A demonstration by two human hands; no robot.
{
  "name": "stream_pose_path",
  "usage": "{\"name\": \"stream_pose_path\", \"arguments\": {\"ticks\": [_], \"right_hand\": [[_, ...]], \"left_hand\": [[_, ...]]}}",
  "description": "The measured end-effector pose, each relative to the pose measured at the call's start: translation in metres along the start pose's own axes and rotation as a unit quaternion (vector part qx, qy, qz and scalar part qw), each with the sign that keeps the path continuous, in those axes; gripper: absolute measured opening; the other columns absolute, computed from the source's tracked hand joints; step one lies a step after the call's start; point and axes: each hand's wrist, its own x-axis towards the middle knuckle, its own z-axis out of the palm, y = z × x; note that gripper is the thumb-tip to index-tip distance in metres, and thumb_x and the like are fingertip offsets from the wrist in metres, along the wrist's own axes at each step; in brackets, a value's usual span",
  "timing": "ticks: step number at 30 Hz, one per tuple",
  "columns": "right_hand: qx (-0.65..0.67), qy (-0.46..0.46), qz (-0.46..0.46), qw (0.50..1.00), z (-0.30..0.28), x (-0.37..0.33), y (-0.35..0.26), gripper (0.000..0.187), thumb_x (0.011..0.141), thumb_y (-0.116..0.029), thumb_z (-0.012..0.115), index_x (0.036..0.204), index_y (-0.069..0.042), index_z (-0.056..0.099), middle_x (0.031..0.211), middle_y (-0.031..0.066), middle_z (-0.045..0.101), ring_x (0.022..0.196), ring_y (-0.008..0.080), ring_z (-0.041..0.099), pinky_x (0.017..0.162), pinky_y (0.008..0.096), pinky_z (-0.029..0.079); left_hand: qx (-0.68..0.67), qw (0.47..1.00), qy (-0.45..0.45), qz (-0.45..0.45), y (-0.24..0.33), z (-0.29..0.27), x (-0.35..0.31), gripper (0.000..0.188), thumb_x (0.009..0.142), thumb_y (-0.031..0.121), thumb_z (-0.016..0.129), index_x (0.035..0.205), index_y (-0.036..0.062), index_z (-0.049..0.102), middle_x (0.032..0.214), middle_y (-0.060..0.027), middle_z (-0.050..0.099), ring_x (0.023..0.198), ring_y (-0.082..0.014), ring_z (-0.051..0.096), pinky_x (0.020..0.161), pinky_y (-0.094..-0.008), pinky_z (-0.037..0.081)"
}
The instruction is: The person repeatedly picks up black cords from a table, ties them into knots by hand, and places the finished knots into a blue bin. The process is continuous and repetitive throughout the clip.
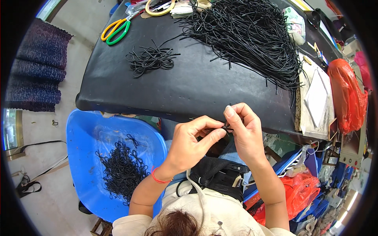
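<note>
While hands (193,139) (249,135) obscure apparent cord (226,128), scissors (128,24) lie beyond; tub (84,151) leftward.

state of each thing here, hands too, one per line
Left hand: pinching thin black cord
Right hand: pinching that cord too
Scissors with yellow, green handles: unheld
Big black cord heap: loose, piled
Small black cord pile: loosely looped
Blue plastic tub: partly filled with looped black cords
Upper red plastic bag: bulging

Fingers (214,137) of the left hand (185,144) and right hand (249,135) pinch a black cord (227,128) near the edge of a black desk (189,88) bearing a large cord heap (244,37); at left, a blue tub (78,157) holds looped cords (124,169).
</note>
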Motion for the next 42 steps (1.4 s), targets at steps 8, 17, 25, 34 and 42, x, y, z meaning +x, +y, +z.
{"name": "stream_pose_path", "arguments": {"ticks": [8,17,25,34,42], "right_hand": [[-0.105,-0.061,-0.003,0.993,-0.009,-0.006,-0.008,0.021,0.086,-0.023,0.060,0.079,-0.003,0.055,0.066,-0.0053,0.050,0.059,0.0012,0.041,0.051,0.0170,0.032],[-0.077,-0.064,-0.010,0.995,-0.006,-0.006,-0.005,0.020,0.087,-0.020,0.057,0.076,-0.003,0.055,0.063,-0.0052,0.050,0.057,0.0012,0.041,0.050,0.0174,0.032],[-0.074,0.016,-0.054,0.996,-0.002,-0.008,-0.002,0.019,0.087,-0.014,0.055,0.072,-0.002,0.052,0.062,-0.0023,0.051,0.058,0.0026,0.048,0.052,0.0180,0.041],[-0.100,0.057,-0.059,0.992,-0.005,0.006,0.007,0.022,0.086,-0.016,0.057,0.069,-0.003,0.051,0.060,-0.0035,0.049,0.055,0.0023,0.045,0.048,0.0178,0.037],[-0.007,-0.056,-0.019,0.998,-0.017,-0.005,0.001,0.016,0.084,-0.016,0.061,0.089,0.000,0.060,0.073,-0.0019,0.057,0.064,0.0020,0.047,0.056,0.0173,0.038]], "left_hand": [[0.040,0.995,-0.059,-0.063,0.012,-0.008,0.002,0.012,0.082,0.006,0.062,0.091,-0.0016,0.059,0.081,-0.0034,0.061,0.073,-0.0065,0.056,0.067,-0.0202,0.047],[-0.007,0.990,-0.111,-0.084,0.003,-0.005,0.002,0.016,0.087,0.015,0.057,0.090,-0.0001,0.060,0.074,-0.0010,0.058,0.061,-0.0033,0.050,0.053,-0.0179,0.040],[-0.098,0.987,-0.088,-0.094,0.010,0.003,-0.001,0.017,0.089,0.011,0.052,0.099,-0.0008,0.059,0.071,0.0013,0.055,0.059,-0.0025,0.047,0.053,-0.0178,0.040],[-0.019,0.998,-0.049,-0.028,-0.006,0.008,-0.006,0.017,0.089,0.012,0.053,0.097,-0.0027,0.059,0.068,0.0009,0.055,0.058,-0.0030,0.048,0.053,-0.0186,0.040],[-0.078,0.997,0.025,-0.008,-0.004,0.008,0.003,0.018,0.088,0.016,0.057,0.093,-0.0009,0.058,0.078,-0.0014,0.059,0.070,-0.0050,0.054,0.062,-0.0191,0.045]]}}
